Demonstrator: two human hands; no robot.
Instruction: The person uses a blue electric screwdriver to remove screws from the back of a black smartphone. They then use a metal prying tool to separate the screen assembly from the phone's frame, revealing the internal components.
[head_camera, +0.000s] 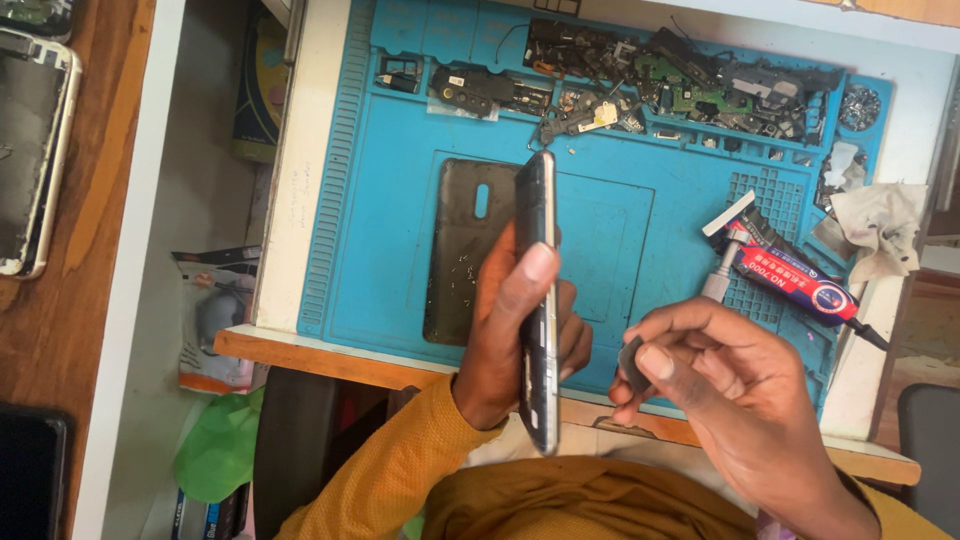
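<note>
Two hands are working over the blue mat (400, 250). The left hand (505, 335) is clamping a dark phone (538, 300) edge-on, thumb pressing its upper rim, fingers wrapping the far side. The right hand (720, 375) is pinching a small dark pick (632, 362) just beside the phone's lower edge. Judgement: keeping the phone steady and the pick shallow should be protecting the frame. A back cover (462, 250) is lying on the mat; a red glue tube (795, 283) is resting on the right side of the table (300, 200).
</note>
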